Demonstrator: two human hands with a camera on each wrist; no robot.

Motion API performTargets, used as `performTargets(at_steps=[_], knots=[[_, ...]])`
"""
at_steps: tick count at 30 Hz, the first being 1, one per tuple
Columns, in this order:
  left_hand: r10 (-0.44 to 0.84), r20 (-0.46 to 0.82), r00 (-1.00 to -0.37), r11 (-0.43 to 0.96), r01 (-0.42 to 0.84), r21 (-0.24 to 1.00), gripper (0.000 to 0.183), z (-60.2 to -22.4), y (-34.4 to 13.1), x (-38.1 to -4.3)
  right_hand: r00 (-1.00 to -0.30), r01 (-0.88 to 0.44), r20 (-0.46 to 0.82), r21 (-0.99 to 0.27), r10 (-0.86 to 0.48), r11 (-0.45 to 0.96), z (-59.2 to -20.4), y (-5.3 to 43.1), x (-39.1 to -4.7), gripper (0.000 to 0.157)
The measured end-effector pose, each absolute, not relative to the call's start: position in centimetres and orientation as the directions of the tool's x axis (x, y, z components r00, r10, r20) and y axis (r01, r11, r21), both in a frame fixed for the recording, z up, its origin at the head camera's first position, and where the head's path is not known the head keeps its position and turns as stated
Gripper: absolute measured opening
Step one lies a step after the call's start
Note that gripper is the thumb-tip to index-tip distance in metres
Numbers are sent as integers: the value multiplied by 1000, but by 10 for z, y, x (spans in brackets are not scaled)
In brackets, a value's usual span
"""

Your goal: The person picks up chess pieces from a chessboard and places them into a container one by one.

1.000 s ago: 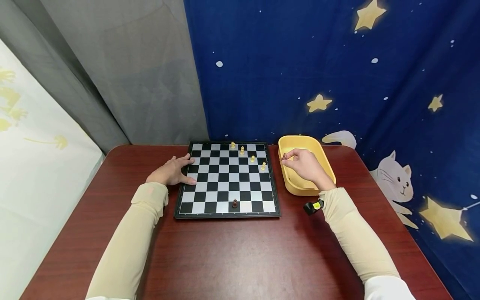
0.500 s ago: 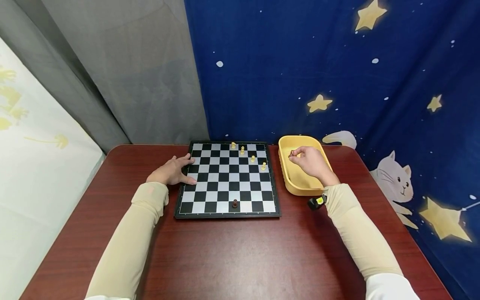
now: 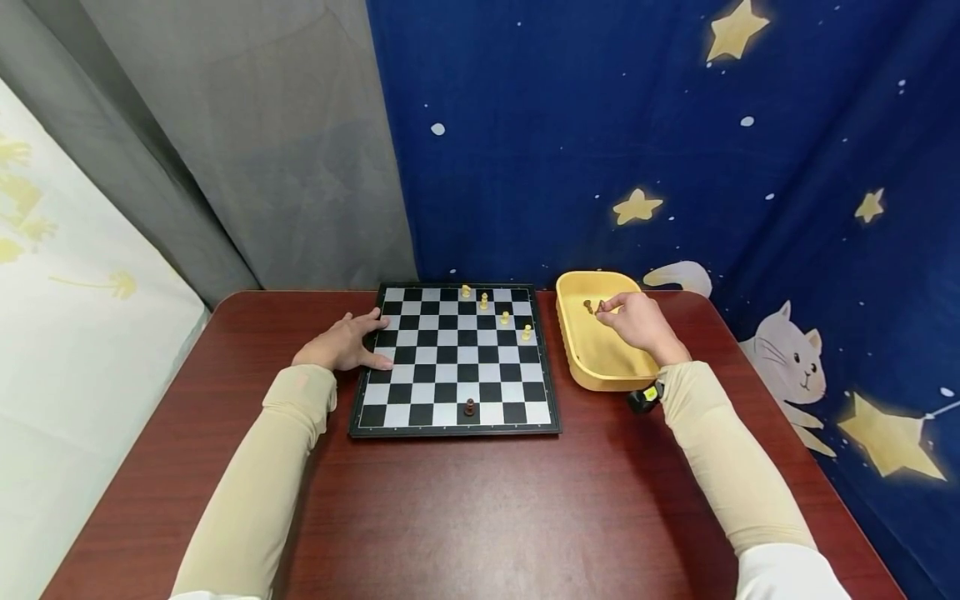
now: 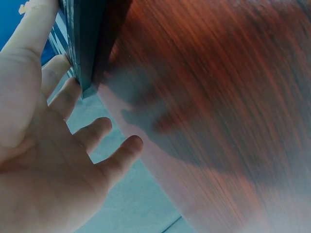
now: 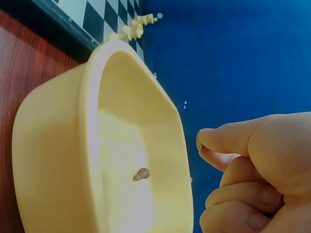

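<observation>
Head view: right hand (image 3: 639, 322), back upward, over yellow basket (image 3: 598, 354).

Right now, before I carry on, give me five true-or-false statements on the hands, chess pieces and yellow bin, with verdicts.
1. Four pale yellow chess pieces stand on the chessboard. True.
2. Both hands pinch chess pieces. False: only the right hand pinches a small chess piece; the left hand rests at the chessboard's left edge.
3. Another chess piece lies in the yellow bin. True.
4. The yellow bin stands left of the chessboard. False: right.
5. A dark red chess piece stands in the chessboard's nearest row. True.
</observation>
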State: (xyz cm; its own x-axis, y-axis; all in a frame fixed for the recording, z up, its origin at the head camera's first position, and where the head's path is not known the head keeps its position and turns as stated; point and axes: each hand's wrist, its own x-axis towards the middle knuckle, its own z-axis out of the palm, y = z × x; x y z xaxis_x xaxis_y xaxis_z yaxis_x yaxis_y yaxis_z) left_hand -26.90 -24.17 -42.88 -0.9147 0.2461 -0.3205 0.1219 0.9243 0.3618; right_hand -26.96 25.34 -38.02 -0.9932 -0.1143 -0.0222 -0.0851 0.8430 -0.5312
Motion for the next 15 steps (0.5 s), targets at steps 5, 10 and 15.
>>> performTargets(at_steps=[5,10,15], knots=[[242,-325,-914,925,117,361,99,-430,-242,-269,-993,-69,-41,-529,-107,846,-386,257,-272,30],[245,-319,-916,924,121,364,99,-429,-242,-269,-993,-61,-51,-534,-104,843,-388,259,-273,31],[242,-316,-917,924,118,363,98,-428,-242,-268,-994,-58,-49,-535,-100,843,-389,260,-273,34]])
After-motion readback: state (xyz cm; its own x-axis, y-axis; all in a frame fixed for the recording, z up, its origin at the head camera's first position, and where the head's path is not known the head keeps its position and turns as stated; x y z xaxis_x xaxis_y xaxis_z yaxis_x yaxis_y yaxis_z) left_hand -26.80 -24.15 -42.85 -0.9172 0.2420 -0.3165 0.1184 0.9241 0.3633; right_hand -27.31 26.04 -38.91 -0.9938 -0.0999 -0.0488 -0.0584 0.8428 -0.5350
